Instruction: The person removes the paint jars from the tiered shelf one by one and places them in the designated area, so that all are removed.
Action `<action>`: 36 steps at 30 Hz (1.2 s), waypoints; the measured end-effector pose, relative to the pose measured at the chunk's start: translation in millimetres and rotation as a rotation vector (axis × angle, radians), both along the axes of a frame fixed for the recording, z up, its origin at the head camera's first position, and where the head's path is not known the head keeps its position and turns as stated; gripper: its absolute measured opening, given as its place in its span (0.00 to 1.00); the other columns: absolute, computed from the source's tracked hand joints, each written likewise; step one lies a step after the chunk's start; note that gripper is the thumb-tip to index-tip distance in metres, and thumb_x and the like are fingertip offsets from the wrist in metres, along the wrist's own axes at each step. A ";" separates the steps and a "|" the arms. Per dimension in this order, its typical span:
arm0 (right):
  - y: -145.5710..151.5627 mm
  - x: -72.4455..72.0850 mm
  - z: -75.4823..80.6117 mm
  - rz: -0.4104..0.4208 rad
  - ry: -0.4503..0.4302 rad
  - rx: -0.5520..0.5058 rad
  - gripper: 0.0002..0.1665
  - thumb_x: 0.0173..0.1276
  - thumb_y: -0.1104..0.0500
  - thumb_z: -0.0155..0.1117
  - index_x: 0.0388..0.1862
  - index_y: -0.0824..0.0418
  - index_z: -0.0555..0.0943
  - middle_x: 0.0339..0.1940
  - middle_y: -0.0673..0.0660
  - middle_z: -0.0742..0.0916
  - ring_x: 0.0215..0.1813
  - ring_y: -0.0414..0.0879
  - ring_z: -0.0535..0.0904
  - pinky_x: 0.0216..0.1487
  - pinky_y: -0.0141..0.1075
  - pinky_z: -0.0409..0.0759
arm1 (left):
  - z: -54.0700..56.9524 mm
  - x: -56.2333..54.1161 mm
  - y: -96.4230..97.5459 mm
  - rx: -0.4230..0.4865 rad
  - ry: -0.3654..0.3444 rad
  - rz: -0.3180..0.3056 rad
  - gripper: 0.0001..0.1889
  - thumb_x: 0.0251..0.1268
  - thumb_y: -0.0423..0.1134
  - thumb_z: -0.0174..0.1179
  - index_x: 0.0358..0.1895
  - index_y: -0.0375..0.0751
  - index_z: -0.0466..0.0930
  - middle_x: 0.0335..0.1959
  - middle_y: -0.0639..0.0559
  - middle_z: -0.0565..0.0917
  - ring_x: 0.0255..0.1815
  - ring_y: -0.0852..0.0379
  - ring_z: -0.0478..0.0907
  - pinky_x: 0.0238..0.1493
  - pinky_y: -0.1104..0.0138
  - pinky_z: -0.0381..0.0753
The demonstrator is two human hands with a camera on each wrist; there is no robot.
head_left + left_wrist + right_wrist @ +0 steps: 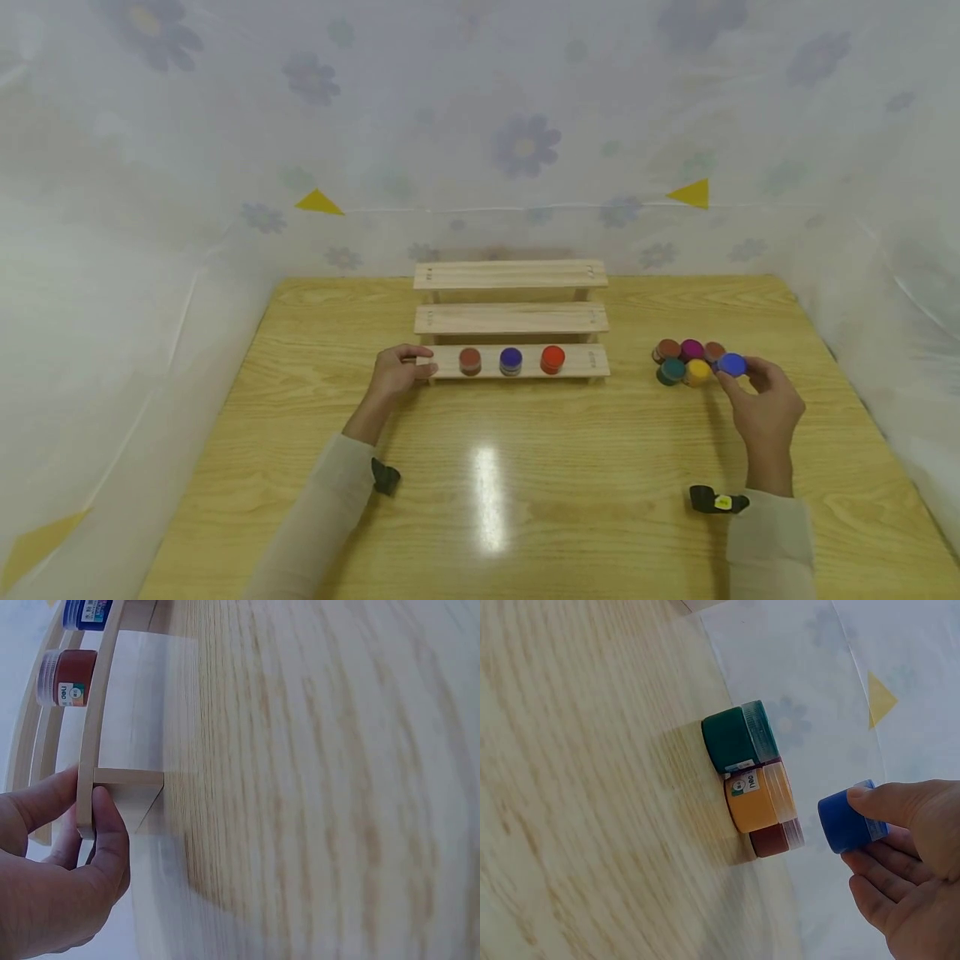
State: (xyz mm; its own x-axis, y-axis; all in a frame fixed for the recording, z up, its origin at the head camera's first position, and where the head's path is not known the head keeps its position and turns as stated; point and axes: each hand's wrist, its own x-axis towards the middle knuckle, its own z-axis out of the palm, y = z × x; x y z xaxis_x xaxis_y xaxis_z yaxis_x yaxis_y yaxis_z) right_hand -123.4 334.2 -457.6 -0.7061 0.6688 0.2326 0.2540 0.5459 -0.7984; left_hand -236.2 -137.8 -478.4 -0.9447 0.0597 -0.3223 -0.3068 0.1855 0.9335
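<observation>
A stretch of desk (630,433) separates the three-step wooden rack (510,318) from the grouped jars (697,372). My left fingers (111,829) grip the front step (531,367) at its left end; beyond the red jar (552,360), that plank continues to its right edge. My right fingers (889,802) pinch the blue jar (844,821) — squat, smooth, cylindrical — off the desk, near the group.

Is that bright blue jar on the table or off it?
Off: the right fingers hold the blue jar, its base above the table.

Wood-grain table (585,475); tiered wooden rack (512,318), three jars (511,361) aboard; five jars (696,372) clustered nearby.
</observation>
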 end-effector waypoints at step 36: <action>16.0 -11.9 -20.4 0.055 -0.297 -0.026 0.30 0.67 0.53 0.59 0.65 0.66 0.70 0.61 0.66 0.79 0.59 0.56 0.74 0.48 0.31 0.72 | -1.9 -0.2 -0.5 -0.013 0.000 -0.007 0.14 0.57 0.30 0.65 0.48 0.34 0.81 0.38 0.46 0.82 0.32 0.57 0.81 0.42 0.62 0.82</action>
State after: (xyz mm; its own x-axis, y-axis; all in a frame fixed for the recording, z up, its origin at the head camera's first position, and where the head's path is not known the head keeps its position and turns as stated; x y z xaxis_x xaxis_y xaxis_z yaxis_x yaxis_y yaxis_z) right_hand -135.2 350.2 -478.0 -0.7760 0.6307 -0.0063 0.4491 0.5454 -0.7077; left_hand -236.4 -138.3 -480.3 -0.9444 0.0622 -0.3228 -0.3052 0.1993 0.9312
